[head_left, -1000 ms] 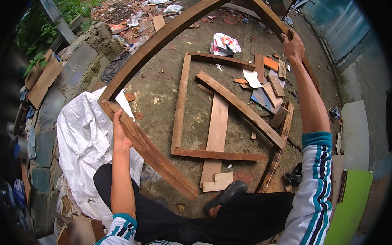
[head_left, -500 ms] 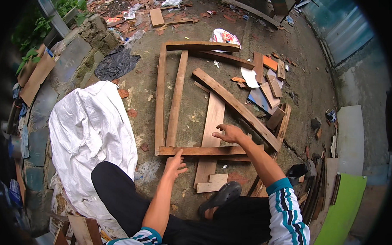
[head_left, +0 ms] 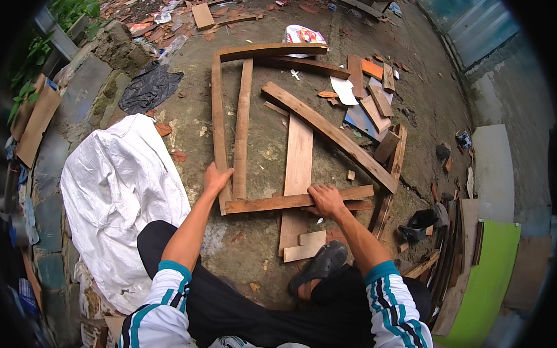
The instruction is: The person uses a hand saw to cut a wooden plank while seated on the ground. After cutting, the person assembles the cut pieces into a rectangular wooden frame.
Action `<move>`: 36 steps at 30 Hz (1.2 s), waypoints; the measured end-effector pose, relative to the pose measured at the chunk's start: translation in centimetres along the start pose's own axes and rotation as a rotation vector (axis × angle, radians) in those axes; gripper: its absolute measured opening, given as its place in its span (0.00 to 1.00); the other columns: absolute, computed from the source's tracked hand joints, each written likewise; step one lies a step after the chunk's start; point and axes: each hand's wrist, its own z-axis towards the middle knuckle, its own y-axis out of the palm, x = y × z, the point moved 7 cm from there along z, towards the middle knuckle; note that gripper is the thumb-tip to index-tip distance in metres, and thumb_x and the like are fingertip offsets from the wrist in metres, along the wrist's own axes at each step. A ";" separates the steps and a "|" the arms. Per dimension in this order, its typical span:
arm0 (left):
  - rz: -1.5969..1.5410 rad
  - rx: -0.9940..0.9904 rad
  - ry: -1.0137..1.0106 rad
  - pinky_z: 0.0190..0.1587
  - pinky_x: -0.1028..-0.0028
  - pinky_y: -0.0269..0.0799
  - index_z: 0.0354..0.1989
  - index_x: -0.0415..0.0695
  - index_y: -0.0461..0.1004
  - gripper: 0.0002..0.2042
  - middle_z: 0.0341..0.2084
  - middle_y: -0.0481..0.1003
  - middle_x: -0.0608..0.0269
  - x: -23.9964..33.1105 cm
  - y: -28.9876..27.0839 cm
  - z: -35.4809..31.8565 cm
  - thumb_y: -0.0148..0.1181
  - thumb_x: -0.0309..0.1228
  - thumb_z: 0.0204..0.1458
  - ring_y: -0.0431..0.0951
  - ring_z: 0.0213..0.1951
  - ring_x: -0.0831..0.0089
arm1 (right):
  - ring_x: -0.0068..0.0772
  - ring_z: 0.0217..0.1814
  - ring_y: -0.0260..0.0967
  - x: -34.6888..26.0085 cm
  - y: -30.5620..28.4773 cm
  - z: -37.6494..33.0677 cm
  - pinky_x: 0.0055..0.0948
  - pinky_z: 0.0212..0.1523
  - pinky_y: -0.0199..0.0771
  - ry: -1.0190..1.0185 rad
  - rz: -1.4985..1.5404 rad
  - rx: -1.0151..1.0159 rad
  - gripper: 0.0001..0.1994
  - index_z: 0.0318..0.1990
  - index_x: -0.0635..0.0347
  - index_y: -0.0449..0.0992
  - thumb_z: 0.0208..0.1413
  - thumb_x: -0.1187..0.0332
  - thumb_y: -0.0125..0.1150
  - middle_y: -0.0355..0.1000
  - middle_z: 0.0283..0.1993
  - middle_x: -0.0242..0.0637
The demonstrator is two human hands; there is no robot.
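Note:
Wooden beams lie on the ground in an open frame shape. My left hand [head_left: 216, 178] is closed round the left upright beam [head_left: 218, 108], close to the corner where it meets the near crosswise beam [head_left: 267, 203]. My right hand [head_left: 325, 201] grips that near beam right of its middle, fingers curled over the far edge. A thinner batten [head_left: 243, 126] runs inside, beside the left beam. The far side is a crosswise beam [head_left: 271, 50]. Under the near beam passes a pale flat plank [head_left: 298, 152]. How the corner is joined cannot be made out.
A diagonal beam [head_left: 332, 138] lies to the right, with several board offcuts [head_left: 374, 112] beyond it. A white sack [head_left: 126, 204] spreads at left. My shoe [head_left: 321, 264] stands near a small pale block [head_left: 305, 246]. A green panel [head_left: 487, 277] leans at right.
My left hand has moved from the near beam up onto the left beam and closed on it. My right hand has come down onto the near beam. The view has shifted slightly.

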 end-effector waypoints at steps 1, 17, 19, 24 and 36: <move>0.077 0.043 0.053 0.54 0.58 0.73 0.57 0.34 0.70 0.33 0.51 0.77 0.41 -0.8 0.1 0.5 0.68 0.44 0.47 0.78 0.52 0.51 | 0.43 0.50 0.73 -0.1 0.4 0.1 0.42 0.51 0.69 0.013 -0.013 0.015 0.28 0.45 0.54 0.69 0.46 0.46 0.72 0.74 0.42 0.40; 0.098 0.092 0.308 0.49 0.57 0.77 0.60 0.39 0.72 0.32 0.44 0.81 0.44 5.0 3.1 1.1 0.65 0.40 0.45 0.82 0.46 0.51 | 0.42 0.51 0.75 0.6 1.8 -4.2 0.43 0.50 0.71 0.195 0.035 0.021 0.26 0.43 0.54 0.70 0.41 0.52 0.76 0.76 0.41 0.38; 0.083 0.093 0.301 0.50 0.58 0.76 0.60 0.40 0.72 0.32 0.45 0.80 0.44 3.9 3.6 1.8 0.66 0.40 0.45 0.81 0.47 0.51 | 0.43 0.50 0.74 0.5 1.5 -3.9 0.42 0.47 0.71 0.168 0.055 0.012 0.26 0.43 0.54 0.71 0.41 0.53 0.76 0.75 0.42 0.39; 0.032 0.090 0.312 0.52 0.59 0.75 0.60 0.39 0.71 0.31 0.47 0.80 0.44 3.8 4.0 2.1 0.65 0.39 0.46 0.80 0.50 0.51 | 0.46 0.54 0.72 1.0 0.8 -3.8 0.46 0.52 0.73 0.165 0.070 -0.065 0.25 0.47 0.54 0.68 0.44 0.59 0.73 0.74 0.48 0.39; -0.009 0.040 0.292 0.51 0.60 0.75 0.60 0.36 0.70 0.30 0.47 0.79 0.45 2.4 4.0 1.0 0.67 0.36 0.49 0.81 0.49 0.54 | 0.47 0.51 0.74 1.7 1.5 -3.5 0.46 0.43 0.78 0.162 0.080 -0.128 0.21 0.43 0.56 0.68 0.43 0.65 0.71 0.77 0.41 0.41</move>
